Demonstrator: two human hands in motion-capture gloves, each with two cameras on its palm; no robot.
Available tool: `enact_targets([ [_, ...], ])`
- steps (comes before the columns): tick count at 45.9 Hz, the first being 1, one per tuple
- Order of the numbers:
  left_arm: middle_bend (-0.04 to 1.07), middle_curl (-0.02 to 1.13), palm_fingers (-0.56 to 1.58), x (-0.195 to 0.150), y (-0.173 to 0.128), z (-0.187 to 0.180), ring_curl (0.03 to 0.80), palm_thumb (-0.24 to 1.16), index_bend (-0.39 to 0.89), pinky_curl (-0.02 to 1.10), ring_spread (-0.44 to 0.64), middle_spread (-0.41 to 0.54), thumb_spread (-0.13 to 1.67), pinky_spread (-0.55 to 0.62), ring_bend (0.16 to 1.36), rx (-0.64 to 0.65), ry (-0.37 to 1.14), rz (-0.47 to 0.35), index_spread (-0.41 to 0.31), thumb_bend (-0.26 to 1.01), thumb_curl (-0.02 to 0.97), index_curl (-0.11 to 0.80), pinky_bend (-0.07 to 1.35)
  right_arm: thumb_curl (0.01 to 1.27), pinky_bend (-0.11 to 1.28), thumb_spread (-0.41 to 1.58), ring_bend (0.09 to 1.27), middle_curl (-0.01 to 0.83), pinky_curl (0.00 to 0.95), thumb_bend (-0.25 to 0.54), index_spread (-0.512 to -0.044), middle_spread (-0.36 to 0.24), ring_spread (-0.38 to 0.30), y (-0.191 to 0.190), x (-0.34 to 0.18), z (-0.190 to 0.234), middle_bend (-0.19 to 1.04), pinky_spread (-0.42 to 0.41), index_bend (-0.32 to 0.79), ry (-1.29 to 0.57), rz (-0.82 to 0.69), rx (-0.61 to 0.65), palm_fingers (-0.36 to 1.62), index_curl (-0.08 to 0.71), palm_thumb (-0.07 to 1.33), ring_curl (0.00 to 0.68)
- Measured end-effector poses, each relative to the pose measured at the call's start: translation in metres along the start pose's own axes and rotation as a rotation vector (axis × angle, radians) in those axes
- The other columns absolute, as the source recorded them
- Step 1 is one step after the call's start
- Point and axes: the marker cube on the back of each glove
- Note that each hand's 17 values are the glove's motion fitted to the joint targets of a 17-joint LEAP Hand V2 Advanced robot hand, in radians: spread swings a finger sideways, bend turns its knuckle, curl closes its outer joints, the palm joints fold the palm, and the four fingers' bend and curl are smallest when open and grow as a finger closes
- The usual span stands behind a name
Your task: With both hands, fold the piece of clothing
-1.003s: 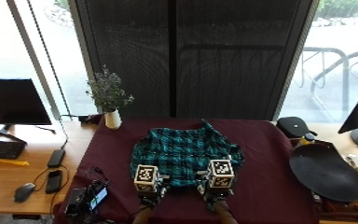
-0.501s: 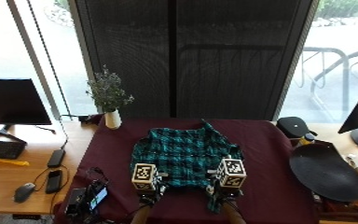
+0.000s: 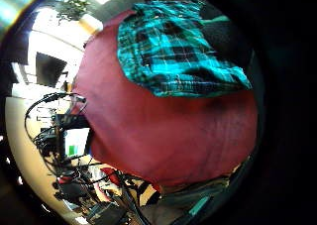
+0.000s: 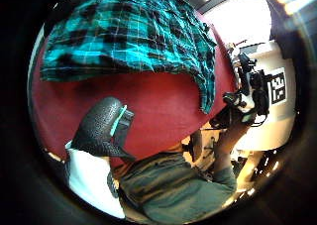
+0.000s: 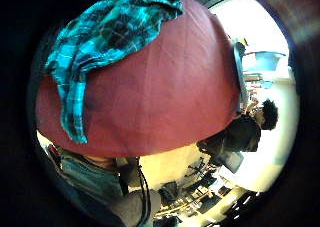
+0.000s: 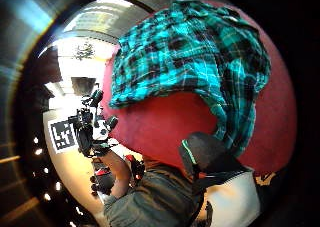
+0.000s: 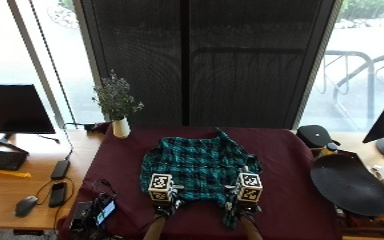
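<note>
A teal plaid shirt (image 7: 198, 162) lies spread and rumpled on the dark red tablecloth (image 7: 285, 170). My left hand (image 7: 164, 205) hovers at the shirt's near left hem and my right hand (image 7: 244, 207) at its near right hem, where a sleeve trails toward the table's front edge. The left palm views show the shirt (image 3: 173, 51) (image 4: 129, 36) lying apart from the left thumb (image 4: 99, 126), nothing pinched. In the right thumb side view the right thumb (image 6: 205, 152) sits just beside the trailing sleeve of the shirt (image 6: 190, 57), holding nothing. The shirt (image 5: 110, 32) lies flat there too.
A white vase with a plant (image 7: 119, 127) stands at the table's far left corner. A small device with a lit screen and cables (image 7: 95, 212) sits at the front left. A black round dish (image 7: 350, 184) and a black pouch (image 7: 315, 135) lie to the right.
My right hand has shifted a little to the right along the shirt's near hem. The left hand and the shirt have hardly moved.
</note>
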Motion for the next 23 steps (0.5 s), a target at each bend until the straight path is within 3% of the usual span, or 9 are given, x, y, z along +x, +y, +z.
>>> enact_targets([
  [8,0.20,0.42,0.47,-0.004,-0.010,0.027,0.352,0.44,0.10,0.36,0.06,-0.055,1.06,0.22,0.53,-0.094,-0.002,0.008,-0.086,-0.03,0.319,0.266,0.37,0.35,0.63,1.04,0.21,0.283,0.371,-0.018,-0.295,0.073,0.180,-0.015,0.009,0.028,0.15,0.216,0.15,-0.015,0.021,-0.101,0.02,0.282,0.65,0.242],
  [14,0.19,0.42,0.44,0.000,0.009,0.001,0.355,0.43,0.11,0.37,0.08,-0.041,1.06,0.22,0.54,-0.168,-0.094,-0.023,-0.075,-0.03,0.321,0.261,0.40,0.35,0.65,1.02,0.21,0.277,0.370,-0.021,-0.295,0.082,0.182,-0.009,-0.001,0.017,0.16,0.199,0.16,-0.022,-0.014,-0.013,0.01,0.289,0.67,0.246],
  [23,0.17,0.41,0.43,-0.003,0.003,0.018,0.353,0.41,0.15,0.39,0.09,-0.016,1.09,0.22,0.54,-0.229,-0.050,0.015,-0.076,-0.02,0.315,0.278,0.42,0.37,0.66,1.01,0.22,0.279,0.363,0.003,-0.292,0.063,0.160,-0.015,-0.007,0.020,0.18,0.126,0.17,-0.055,-0.044,0.060,0.10,0.300,0.75,0.250],
])
